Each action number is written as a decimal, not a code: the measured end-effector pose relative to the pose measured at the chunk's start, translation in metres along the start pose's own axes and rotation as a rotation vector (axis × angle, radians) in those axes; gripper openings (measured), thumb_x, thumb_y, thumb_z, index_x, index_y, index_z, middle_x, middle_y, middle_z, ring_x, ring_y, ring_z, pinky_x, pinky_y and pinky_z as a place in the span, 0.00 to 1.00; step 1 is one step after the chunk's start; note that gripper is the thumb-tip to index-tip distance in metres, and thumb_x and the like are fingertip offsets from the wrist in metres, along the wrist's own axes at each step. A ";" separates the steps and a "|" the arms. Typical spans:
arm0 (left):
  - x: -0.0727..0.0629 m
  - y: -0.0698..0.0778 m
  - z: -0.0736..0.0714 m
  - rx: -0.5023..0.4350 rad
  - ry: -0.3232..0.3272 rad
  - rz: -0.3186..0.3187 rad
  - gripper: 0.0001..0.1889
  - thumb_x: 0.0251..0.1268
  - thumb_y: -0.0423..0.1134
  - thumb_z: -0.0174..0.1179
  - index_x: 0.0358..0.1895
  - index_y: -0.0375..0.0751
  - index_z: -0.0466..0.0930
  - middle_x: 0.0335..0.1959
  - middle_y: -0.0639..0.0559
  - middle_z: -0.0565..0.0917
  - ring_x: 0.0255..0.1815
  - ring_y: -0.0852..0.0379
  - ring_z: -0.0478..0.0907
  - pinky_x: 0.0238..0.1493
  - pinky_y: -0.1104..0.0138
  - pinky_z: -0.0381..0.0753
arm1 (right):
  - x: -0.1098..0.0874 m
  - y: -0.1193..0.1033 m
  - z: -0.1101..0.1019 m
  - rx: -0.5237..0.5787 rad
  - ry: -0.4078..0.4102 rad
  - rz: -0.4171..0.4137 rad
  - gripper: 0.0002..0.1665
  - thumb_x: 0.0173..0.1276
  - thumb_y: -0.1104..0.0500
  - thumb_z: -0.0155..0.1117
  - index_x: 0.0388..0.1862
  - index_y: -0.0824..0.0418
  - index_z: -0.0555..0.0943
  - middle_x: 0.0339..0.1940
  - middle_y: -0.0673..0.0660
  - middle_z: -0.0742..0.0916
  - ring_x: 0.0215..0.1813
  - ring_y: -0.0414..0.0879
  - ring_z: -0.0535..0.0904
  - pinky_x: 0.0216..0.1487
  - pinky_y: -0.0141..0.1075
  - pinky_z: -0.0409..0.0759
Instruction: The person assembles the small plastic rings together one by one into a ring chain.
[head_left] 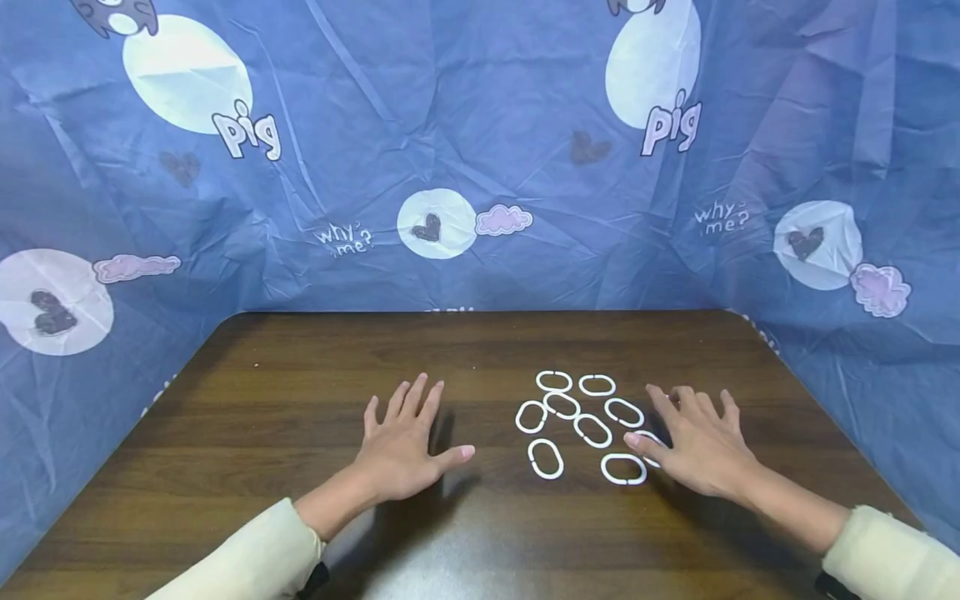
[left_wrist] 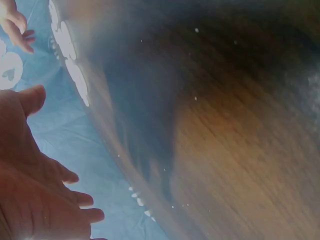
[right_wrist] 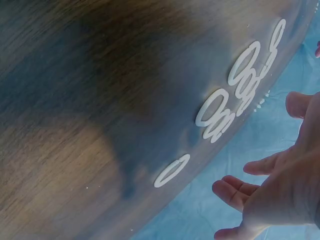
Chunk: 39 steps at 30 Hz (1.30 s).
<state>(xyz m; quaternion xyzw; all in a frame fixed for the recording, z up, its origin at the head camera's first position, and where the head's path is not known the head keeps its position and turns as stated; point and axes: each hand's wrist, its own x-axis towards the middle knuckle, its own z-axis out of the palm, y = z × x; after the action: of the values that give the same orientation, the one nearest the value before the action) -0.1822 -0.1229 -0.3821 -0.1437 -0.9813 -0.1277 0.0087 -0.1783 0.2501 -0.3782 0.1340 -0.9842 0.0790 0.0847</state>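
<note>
Several white oval links, each with a small gap in its loop, lie flat on the table, loosely grouped right of the middle. Two near the middle of the group meet or overlap. My right hand hovers at the group's right side, palm down with fingers spread and a little bent, holding nothing. Its thumb partly hides one link in the head view. In the right wrist view a single link lies apart from the others. Left of the group, my left hand is held over the table, fingers spread, nothing in it.
The dark wood-grain table has rounded far corners. Blue printed cloth hangs behind it and along both sides. Pale sleeves cover both forearms, with a dark band at each wrist. Tiny white specks dot the tabletop.
</note>
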 end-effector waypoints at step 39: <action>0.005 0.042 0.018 -0.033 0.011 0.142 0.45 0.55 0.70 0.57 0.69 0.41 0.64 0.70 0.42 0.63 0.70 0.45 0.59 0.67 0.41 0.45 | -0.011 -0.021 0.012 0.012 0.028 -0.041 0.42 0.55 0.29 0.63 0.51 0.63 0.81 0.42 0.58 0.85 0.49 0.55 0.75 0.48 0.56 0.59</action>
<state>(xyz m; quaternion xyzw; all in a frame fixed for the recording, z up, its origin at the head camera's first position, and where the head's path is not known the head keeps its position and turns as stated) -0.1745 -0.0778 -0.3889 -0.2123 -0.9664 -0.1436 0.0206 -0.1640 0.2311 -0.3896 0.1537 -0.9794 0.0850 0.0996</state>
